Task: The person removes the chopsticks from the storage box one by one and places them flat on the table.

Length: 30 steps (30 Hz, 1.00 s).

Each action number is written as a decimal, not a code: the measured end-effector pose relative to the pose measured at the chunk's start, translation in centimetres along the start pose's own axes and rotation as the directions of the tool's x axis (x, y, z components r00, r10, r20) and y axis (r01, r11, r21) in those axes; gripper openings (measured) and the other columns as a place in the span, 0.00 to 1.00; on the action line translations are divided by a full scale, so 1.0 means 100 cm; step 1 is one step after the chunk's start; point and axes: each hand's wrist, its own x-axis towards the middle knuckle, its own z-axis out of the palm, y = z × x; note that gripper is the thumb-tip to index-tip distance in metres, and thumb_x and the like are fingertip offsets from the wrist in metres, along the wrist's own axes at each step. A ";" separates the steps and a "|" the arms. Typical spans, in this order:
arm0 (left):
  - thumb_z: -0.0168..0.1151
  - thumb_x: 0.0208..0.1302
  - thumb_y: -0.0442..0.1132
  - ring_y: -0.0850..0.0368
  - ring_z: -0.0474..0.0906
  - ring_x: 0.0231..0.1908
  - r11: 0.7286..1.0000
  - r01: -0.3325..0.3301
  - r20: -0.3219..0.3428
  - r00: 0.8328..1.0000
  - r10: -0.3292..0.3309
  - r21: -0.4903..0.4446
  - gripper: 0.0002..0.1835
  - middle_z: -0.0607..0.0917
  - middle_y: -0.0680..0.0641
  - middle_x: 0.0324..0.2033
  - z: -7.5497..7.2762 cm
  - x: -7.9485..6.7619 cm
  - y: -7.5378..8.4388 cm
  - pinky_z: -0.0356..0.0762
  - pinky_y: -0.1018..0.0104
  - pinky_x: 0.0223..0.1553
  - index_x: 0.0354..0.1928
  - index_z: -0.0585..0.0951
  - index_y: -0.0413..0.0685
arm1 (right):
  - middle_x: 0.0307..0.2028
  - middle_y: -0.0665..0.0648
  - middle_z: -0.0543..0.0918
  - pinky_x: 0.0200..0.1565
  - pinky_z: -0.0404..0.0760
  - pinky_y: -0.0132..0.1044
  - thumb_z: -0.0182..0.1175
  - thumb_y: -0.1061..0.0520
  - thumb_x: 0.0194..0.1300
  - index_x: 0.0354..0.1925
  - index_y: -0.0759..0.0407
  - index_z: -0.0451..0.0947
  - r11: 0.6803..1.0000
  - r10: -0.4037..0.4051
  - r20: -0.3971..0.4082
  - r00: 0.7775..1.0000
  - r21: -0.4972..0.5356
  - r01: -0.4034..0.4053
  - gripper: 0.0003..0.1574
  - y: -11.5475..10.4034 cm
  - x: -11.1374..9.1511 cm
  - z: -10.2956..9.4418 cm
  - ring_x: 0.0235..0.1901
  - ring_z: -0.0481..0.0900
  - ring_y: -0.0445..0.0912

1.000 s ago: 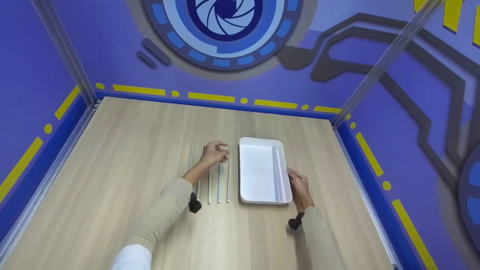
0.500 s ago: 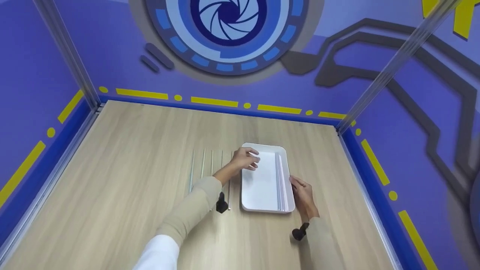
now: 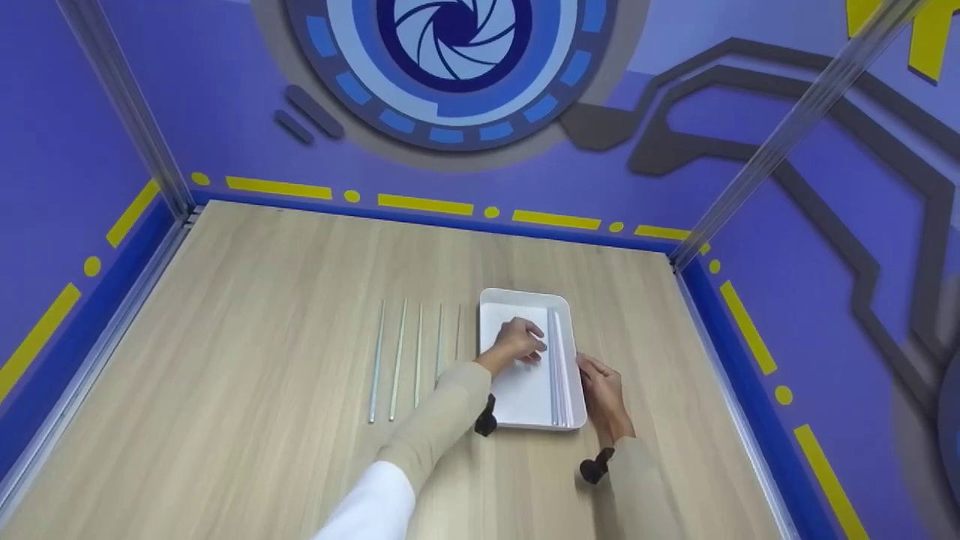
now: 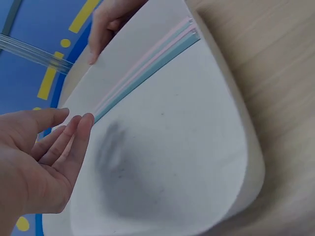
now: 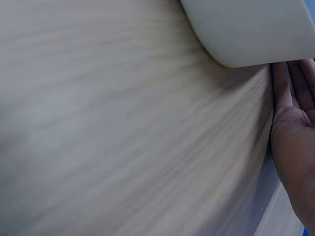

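A white rectangular tray [image 3: 525,401] lies on the table, with several thin straw-like sticks [image 4: 147,77], pink and pale blue-green, side by side along its right wall. Over the tray floor hovers my left hand [image 3: 519,340], fingers spread and loosely bent with nothing between them; its shadow falls on the white floor in the left wrist view. My right hand [image 3: 604,386] touches the tray's outer right side, its fingers [image 5: 281,86] extended along the wall; part of them is hidden behind the tray. Left of the tray, several more thin sticks [image 3: 377,360] lie in a spaced row, some partly covered by my left forearm.
A light wood table [image 3: 247,360] carries everything, enclosed by blue-purple panels [image 3: 525,172] at the back and sides. Metal posts [image 3: 780,142] stand at the back corners. A small black wrist camera [image 3: 486,417] sits on the left sleeve, another on the right.
My left hand has moved right from above the row of sticks to over the tray, near the sticks in it. My right hand stays at the tray's side. The head view has shifted slightly.
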 end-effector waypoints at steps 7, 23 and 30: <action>0.76 0.50 0.31 0.56 0.85 0.22 0.978 0.016 -0.013 1.000 -0.013 0.206 0.15 0.90 0.44 0.29 0.027 0.003 -0.014 0.82 0.73 0.22 0.43 0.86 0.39 | 0.57 0.63 0.85 0.53 0.86 0.31 0.59 0.58 0.75 0.64 0.75 0.73 1.000 -0.016 -0.014 1.000 0.016 0.016 0.27 0.003 0.000 0.002 0.50 0.85 0.41; 0.68 0.52 0.29 0.48 0.80 0.32 0.885 -0.075 -0.114 0.983 0.143 0.460 0.12 0.87 0.41 0.34 0.053 0.002 -0.011 0.83 0.54 0.37 0.41 0.81 0.40 | 0.50 0.58 0.88 0.51 0.86 0.30 0.59 0.59 0.74 0.63 0.78 0.72 0.997 -0.043 -0.010 0.999 0.058 0.043 0.28 0.003 -0.001 -0.003 0.48 0.85 0.39; 0.65 0.57 0.31 0.43 0.85 0.36 0.813 -0.052 -0.155 0.973 0.173 0.580 0.06 0.87 0.40 0.34 0.052 0.002 -0.012 0.86 0.49 0.40 0.37 0.81 0.41 | 0.50 0.57 0.89 0.52 0.87 0.31 0.61 0.59 0.73 0.63 0.76 0.74 0.996 -0.033 0.001 0.999 0.079 0.033 0.27 0.001 0.000 -0.001 0.49 0.86 0.41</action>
